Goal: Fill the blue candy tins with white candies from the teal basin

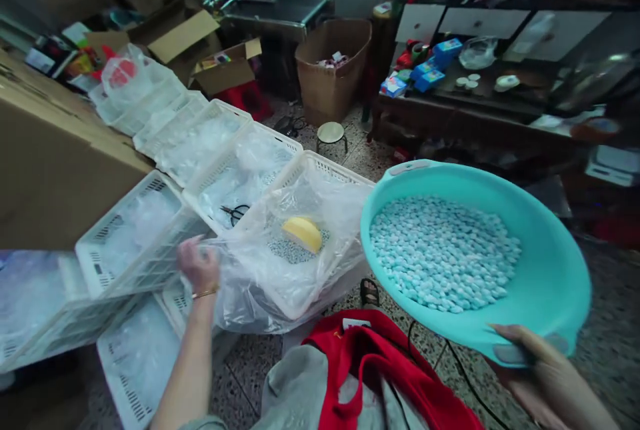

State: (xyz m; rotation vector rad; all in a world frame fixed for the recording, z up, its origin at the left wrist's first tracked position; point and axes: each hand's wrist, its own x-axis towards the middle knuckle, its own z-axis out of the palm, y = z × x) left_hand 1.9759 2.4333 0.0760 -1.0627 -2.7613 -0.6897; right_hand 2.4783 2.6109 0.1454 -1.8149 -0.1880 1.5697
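Observation:
My right hand (543, 370) is closed on the near handle of a turquoise plastic basin (545, 263), its thumb over the rim. The basin is tilted and holds a heap of small pale-blue pellets (445, 253). My left hand (199, 265), slightly blurred, is closed on the edge of a clear plastic liner (250, 283). That liner drapes over a white plastic crate (335, 167) in front of me. Inside it lie small grey-blue pieces (287, 250) and a yellow half-round scoop or scraper (303, 233), whose exact kind I cannot make out.
More white crates (215, 110) with plastic liners run away to the far left, and others (130, 237) are stacked at left. Black scissors (235, 212) lie in one crate. A small stool (331, 133), a cardboard bin (333, 70) and a cluttered cabinet (500, 103) stand beyond.

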